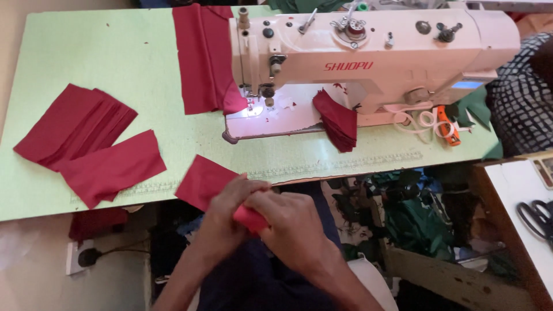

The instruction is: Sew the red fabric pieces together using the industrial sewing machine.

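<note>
My left hand [229, 208] and my right hand [291, 222] are together at the table's near edge, both pinching one red fabric piece [203, 181]. A folded bit of it shows pink-red between my fingers, and the rest lies flat on the green table [86, 63]. A cream sewing machine [368, 57] stands at the back right, its needle area lit. A long red cloth strip [201, 57] hangs off the machine's left side, reaching the needle. A stack of red pieces [339, 120] rests on the machine bed.
Two piles of red fabric pieces [75, 124] [112, 167] lie at the left. An orange cutter [447, 124] and white tape sit right of the machine. Black scissors [536, 216] lie on a white side table. Green and dark scraps fill a bin [415, 224] below.
</note>
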